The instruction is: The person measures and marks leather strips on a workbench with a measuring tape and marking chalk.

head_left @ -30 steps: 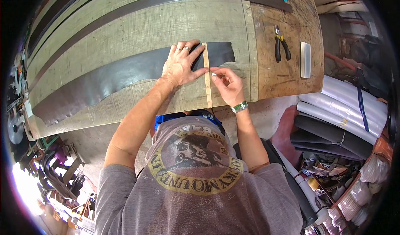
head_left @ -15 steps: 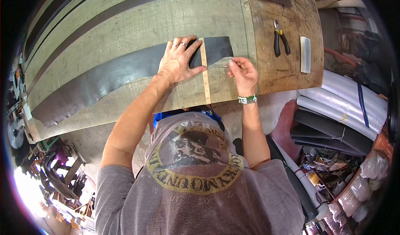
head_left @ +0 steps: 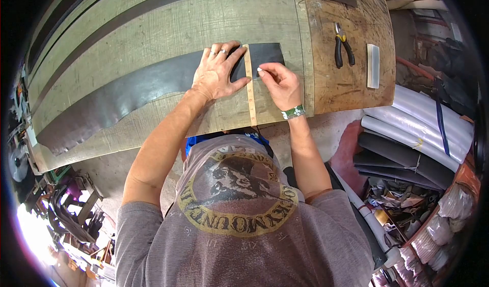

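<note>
A long strip of dark leather-like sheet (head_left: 153, 80) with a wavy near edge lies across the table. Over its right part runs a tan measuring tape (head_left: 250, 91) with printed numbers, reaching toward the table's near edge. My left hand (head_left: 215, 72), with a ring on it, lies spread on the sheet, its fingertips at the tape's far end and its thumb pressing lower down. My right hand (head_left: 281, 83) pinches a small white piece (head_left: 259, 70), like chalk, over the sheet just right of the tape. A beaded bracelet (head_left: 293, 112) circles that wrist.
Pliers (head_left: 340, 47) with black and yellow handles and a pale flat bar (head_left: 373, 66) lie on the table's wooden right part (head_left: 331, 91). A long dark strip (head_left: 168, 1) curves along the back. Rolls of clear plastic (head_left: 412, 115) stand off the right edge.
My right hand has moved left with the small white piece, from beyond the sheet's corner to beside the tape. My left hand stays on the tape.
</note>
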A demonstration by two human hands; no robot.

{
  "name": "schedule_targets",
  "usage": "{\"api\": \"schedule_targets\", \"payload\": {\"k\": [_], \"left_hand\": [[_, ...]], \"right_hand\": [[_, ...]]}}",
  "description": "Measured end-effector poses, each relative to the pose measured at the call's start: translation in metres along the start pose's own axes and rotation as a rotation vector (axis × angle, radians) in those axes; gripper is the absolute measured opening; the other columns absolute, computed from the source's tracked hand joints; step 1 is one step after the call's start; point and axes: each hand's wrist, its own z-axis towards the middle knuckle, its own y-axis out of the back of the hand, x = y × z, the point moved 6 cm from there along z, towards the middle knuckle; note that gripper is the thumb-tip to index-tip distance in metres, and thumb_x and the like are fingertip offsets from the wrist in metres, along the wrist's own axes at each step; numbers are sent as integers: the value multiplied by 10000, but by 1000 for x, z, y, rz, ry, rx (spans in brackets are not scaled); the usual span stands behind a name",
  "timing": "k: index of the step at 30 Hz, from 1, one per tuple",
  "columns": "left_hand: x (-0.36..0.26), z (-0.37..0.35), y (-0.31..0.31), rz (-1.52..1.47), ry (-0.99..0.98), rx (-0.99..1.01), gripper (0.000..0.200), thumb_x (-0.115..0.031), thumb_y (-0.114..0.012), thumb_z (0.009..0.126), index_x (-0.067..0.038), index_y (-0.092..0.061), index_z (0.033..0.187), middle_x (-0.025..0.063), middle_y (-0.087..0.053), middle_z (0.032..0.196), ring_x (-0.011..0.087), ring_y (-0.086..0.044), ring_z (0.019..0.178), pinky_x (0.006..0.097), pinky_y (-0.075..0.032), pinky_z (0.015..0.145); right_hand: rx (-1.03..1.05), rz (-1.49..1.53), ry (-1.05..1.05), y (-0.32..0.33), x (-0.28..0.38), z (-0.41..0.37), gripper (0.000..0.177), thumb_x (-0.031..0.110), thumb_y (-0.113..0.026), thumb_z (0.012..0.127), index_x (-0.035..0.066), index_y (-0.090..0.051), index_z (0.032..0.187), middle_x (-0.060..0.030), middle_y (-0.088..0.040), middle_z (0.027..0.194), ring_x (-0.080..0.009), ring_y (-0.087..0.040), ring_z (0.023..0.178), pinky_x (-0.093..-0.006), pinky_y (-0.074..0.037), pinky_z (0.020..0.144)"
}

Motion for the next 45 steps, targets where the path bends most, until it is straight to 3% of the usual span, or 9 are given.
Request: {"api": "schedule_targets", "payload": {"k": [9,12,15,18,30,35,39,43,45], "left_hand": [[0,-1,2,-36,-11,-27,758,-468,-763,771,-123,-533,1406,77,-493,1414,299,-437,1275,439,-348,1109],[1,-1,2,-33,-10,-22,754,-467,-756,775,-119,-533,1405,76,-491,1414,296,-435,1275,433,-347,1109],[1,0,1,-27,-9,-16,753,-470,-750,776,-118,-533,1405,73,-485,1417,290,-431,1277,430,-344,1110],[1,0,2,-29,2,-8,755,-468,-748,772,-114,-533,1404,70,-480,1418,285,-427,1278,425,-344,1109],[-1,0,2,-19,-8,-36,770,-481,-765,753,-112,-539,1391,63,-493,1396,290,-440,1261,428,-363,1097],[2,0,3,18,7,-40,833,-583,-771,733,-135,-534,1395,48,-491,1396,276,-438,1268,420,-366,1098],[1,1,-1,12,21,-38,855,-638,-766,722,-155,-539,1390,33,-486,1399,263,-440,1265,415,-369,1095],[0,1,0,17,7,-43,813,-623,-771,731,-172,-559,1374,33,-490,1397,268,-448,1254,432,-378,1086],[-2,0,1,24,-5,-52,795,-617,-772,734,-179,-570,1366,37,-494,1395,278,-452,1248,445,-381,1081]], "right_hand": [[20,-284,213,-12,15,12,111,67,-714,842,15,-721,940,-121,-667,829,-258,-658,691,-356,-525,622],[7,-314,264,-15,17,13,119,27,-726,836,10,-726,954,-80,-649,803,-150,-589,627,-291,-470,561],[11,-374,293,-17,18,13,117,28,-729,823,15,-723,940,-83,-637,790,-165,-583,618,-304,-473,558],[41,-404,261,-19,22,15,88,67,-707,820,19,-686,890,-135,-648,833,-320,-656,706,-401,-527,624],[347,-962,526,-45,32,27,156,81,-673,807,-1,-614,926,-191,-626,961,-356,-654,882,-446,-563,705],[106,-736,254,45,36,19,152,81,-667,829,27,-663,971,-175,-659,889,-296,-665,749,-382,-548,676],[-133,-219,-110,110,-42,-41,152,96,-691,898,10,-677,1022,-62,-664,830,-134,-596,660,-277,-506,618],[-199,74,-378,84,-40,-77,178,97,-663,955,-7,-672,1099,7,-633,834,-67,-578,680,-225,-491,613],[-68,128,-396,69,-45,-84,207,108,-641,981,2,-665,1157,-1,-644,860,-67,-592,711,-215,-500,652]]}}
